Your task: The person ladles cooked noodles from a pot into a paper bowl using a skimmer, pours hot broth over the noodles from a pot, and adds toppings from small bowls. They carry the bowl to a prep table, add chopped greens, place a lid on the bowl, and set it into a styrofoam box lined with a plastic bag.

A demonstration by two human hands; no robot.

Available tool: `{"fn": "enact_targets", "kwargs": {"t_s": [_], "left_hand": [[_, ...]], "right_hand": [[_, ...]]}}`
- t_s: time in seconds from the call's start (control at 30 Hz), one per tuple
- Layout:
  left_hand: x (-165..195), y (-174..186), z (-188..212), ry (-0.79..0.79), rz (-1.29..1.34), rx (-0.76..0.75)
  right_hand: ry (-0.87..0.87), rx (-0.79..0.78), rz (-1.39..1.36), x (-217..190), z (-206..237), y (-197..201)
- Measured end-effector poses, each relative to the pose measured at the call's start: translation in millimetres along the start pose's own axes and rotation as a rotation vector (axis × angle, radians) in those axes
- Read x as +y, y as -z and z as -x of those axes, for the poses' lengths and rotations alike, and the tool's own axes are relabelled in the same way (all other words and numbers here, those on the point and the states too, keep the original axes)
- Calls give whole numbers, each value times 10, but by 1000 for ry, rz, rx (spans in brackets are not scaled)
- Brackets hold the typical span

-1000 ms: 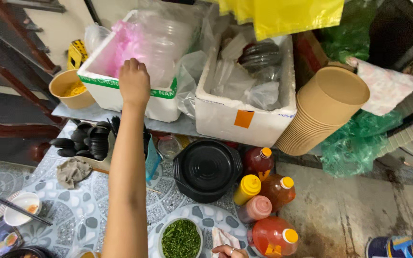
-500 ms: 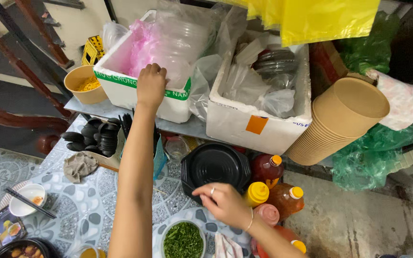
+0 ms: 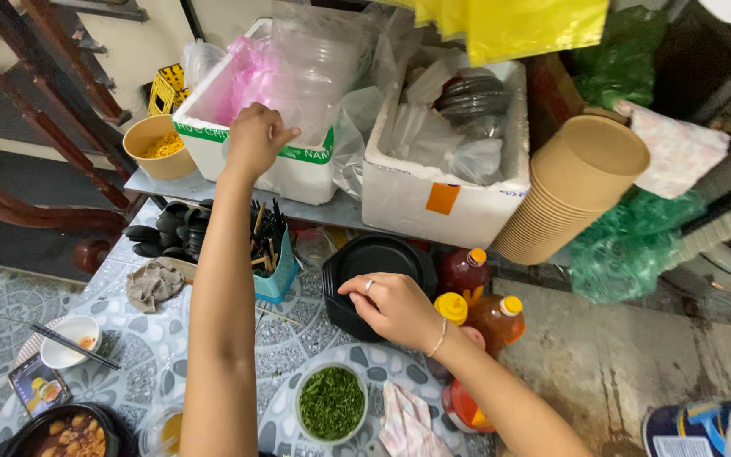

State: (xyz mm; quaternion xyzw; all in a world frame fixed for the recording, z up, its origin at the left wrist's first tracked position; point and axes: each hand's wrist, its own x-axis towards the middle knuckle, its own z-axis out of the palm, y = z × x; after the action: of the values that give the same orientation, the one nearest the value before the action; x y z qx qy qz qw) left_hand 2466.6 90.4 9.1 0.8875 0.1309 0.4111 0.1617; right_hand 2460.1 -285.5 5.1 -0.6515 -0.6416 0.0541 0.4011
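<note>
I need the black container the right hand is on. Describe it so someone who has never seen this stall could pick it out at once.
Start at the two white foam boxes on the grey shelf. On the patterned table just below the right-hand box sits a stack of black plastic containers, with the right hand resting on its front edge. It is the only black, round-cornered tub there, left of the orange-capped sauce bottles and above the bowl of chopped greens.

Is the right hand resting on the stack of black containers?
Yes, the right hand lies on top of the stack of black containers, beside the sauce bottles.
</note>
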Motion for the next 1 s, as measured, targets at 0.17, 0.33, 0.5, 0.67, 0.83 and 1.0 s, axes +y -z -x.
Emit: {"fn": "enact_targets", "kwargs": {"t_s": [0.17, 0.33, 0.5, 0.67, 0.83, 1.0], "left_hand": [[909, 311, 611, -15, 388, 293], [2167, 470, 1780, -130, 447, 246], [2545, 480, 1822, -173, 607, 154], [2590, 349, 1601, -240, 576, 183], [2615, 161, 1636, -102, 768, 170], [2576, 101, 1745, 44, 1031, 291]], "right_hand": [[-339, 137, -382, -57, 2, -109], [-317, 435, -750, -92, -7, -269], [-291, 486, -591, -127, 163, -178], [-319, 549, -792, -91, 255, 15], [-153, 504, -692, -101, 182, -40], [-107, 469, -502, -178, 85, -98]]}}
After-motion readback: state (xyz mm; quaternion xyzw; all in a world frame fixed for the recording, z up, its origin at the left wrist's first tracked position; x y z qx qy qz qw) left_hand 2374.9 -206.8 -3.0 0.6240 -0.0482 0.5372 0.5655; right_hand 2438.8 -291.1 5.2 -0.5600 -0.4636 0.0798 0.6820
